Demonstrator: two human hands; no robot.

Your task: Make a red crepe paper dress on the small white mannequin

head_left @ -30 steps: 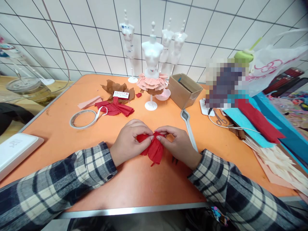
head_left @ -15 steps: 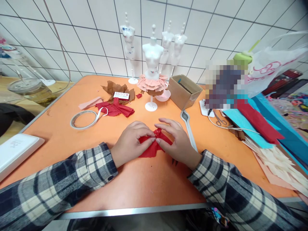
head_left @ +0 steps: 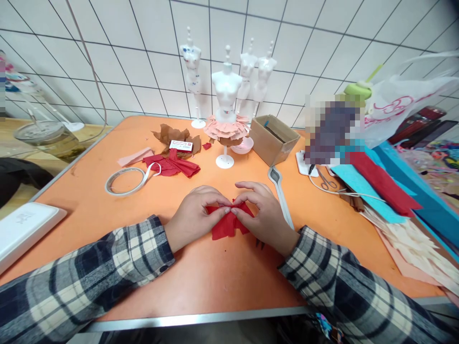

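Both my hands meet over a small piece of red crepe paper (head_left: pixel 226 225) lying on the orange table (head_left: pixel 201 282). My left hand (head_left: pixel 195 215) pinches its top edge with thumb and forefinger. My right hand (head_left: pixel 263 212) pinches the same edge from the right, fingertips touching those of the left. The paper is gathered into folds under the fingers and fans out below them towards me. Part of it is hidden beneath my right palm.
A white mannequin torso (head_left: pixel 225 102) in a pink paper skirt stands behind, with several bare ones near the wall. A tape roll (head_left: pixel 124 180), red and brown paper scraps (head_left: pixel 172 165), a cardboard box (head_left: pixel 274 138), scissors (head_left: pixel 324 179), coloured paper sheets (head_left: pixel 387 186) and a white tray (head_left: pixel 25 227) surround.
The red paper hung gathered between my fingers a second ago; now it lies lower and flatter on the table, with both hands pinching its top edge closer together.
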